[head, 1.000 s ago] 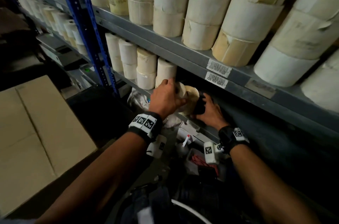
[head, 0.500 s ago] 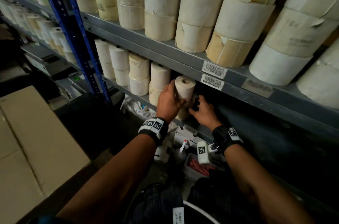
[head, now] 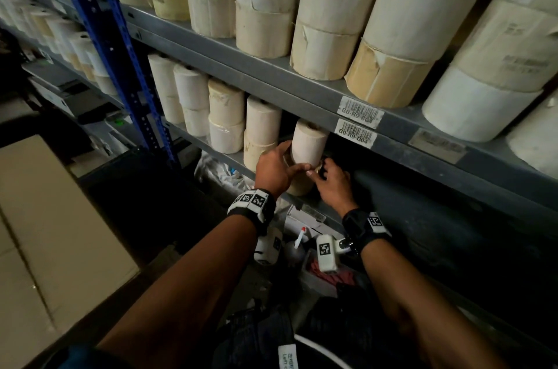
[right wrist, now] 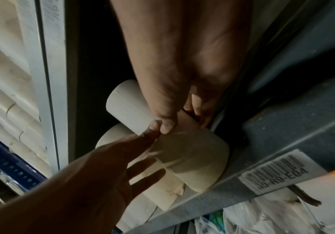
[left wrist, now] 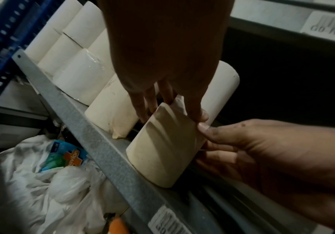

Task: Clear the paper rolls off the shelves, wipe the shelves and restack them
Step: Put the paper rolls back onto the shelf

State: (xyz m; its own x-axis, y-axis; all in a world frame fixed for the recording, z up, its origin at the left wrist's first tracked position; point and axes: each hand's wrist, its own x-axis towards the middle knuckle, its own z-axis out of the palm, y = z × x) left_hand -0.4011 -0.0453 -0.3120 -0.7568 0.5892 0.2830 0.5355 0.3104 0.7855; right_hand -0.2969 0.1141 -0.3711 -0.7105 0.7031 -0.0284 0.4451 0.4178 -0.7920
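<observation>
On lower shelf (left wrist: pixel 94 134) near edge, just right of row of rolls (head: pixel 226 115): holds roll stack (head: pixel 309 145), one roll upright atop another. Grips its seam with left hand (head: pixel 273 170) and right hand (head: pixel 332 182), fingers wrapped either side, thumbs touching.

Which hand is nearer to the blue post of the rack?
Left. The left hand holds the stacked rolls on the side facing the blue post; the right hand holds them on the opposite side, farther from it.
</observation>
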